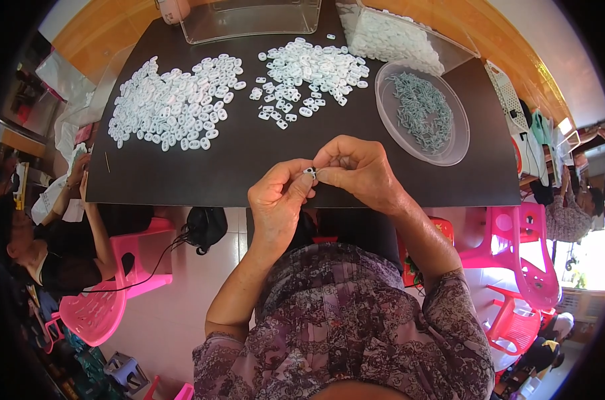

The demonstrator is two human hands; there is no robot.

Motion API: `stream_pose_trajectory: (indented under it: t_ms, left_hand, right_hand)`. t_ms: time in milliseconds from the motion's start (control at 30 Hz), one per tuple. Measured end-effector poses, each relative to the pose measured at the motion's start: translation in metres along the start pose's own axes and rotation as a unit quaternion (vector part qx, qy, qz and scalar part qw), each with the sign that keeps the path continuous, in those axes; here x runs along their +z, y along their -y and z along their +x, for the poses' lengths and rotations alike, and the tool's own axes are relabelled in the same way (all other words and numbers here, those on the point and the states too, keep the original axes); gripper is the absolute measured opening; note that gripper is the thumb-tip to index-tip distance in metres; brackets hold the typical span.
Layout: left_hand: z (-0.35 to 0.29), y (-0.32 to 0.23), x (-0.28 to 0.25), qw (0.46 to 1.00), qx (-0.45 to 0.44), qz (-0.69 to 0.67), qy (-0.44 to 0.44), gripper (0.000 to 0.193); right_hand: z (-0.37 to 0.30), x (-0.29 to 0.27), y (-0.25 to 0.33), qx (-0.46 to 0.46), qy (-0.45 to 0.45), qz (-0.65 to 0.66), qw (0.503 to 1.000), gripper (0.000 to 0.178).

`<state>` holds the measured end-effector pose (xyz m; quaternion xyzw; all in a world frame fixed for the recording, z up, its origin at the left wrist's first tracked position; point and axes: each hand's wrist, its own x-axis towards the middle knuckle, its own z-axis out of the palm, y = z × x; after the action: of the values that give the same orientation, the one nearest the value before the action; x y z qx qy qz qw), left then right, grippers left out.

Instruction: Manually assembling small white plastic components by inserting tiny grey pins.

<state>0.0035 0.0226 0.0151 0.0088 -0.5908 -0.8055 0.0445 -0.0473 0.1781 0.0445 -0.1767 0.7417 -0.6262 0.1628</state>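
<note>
Fingertips of the left hand (276, 199) pinch a small white piece (309, 171) over the table (202, 181), near its front edge; the right hand's (364, 175) thumb and forefinger pinch its other end, though whether they grip a second part I cannot tell. The piece is probably hard plastic: light, stiff, a little slippery, not fragile. Its outer edges seem the best hold, leaving the dark spots uncovered. Similar pieces lie in the middle pile (314, 70), left of the bowl (457, 145).
</note>
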Motion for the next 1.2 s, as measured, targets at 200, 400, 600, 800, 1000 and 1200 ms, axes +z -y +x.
stream_pose_trajectory:
  t_ms: [200, 400, 600, 800, 1000, 1200]
  left_hand:
    - [-0.002, 0.0, 0.001, 0.992, 0.063, 0.109, -0.015, 0.011]
    - [-0.004, 0.003, 0.003, 0.97, 0.135, 0.204, -0.012, 0.011]
    - [-0.005, 0.002, -0.001, 0.988, 0.078, 0.131, -0.019, 0.013]
    - [-0.007, 0.003, -0.001, 0.969, 0.132, 0.206, -0.026, 0.014]
    - [-0.005, 0.002, -0.009, 0.998, 0.002, 0.068, -0.015, 0.018]
    - [-0.005, 0.002, -0.009, 0.999, -0.028, 0.022, -0.036, 0.021]
  right_hand:
    - [0.0, 0.002, 0.0, -0.004, 0.001, 0.009, 1.0, 0.008]
    - [0.001, 0.003, -0.005, 0.008, 0.007, 0.012, 1.0, 0.011]
    - [0.001, 0.014, -0.009, 0.009, -0.043, 0.086, 0.995, 0.009]
    - [0.002, 0.018, -0.01, -0.017, -0.056, 0.046, 0.997, 0.007]
    - [0.006, 0.015, -0.009, -0.001, -0.018, 0.028, 0.999, 0.011]
    - [0.005, 0.025, -0.01, -0.041, -0.036, 0.081, 0.995, 0.003]
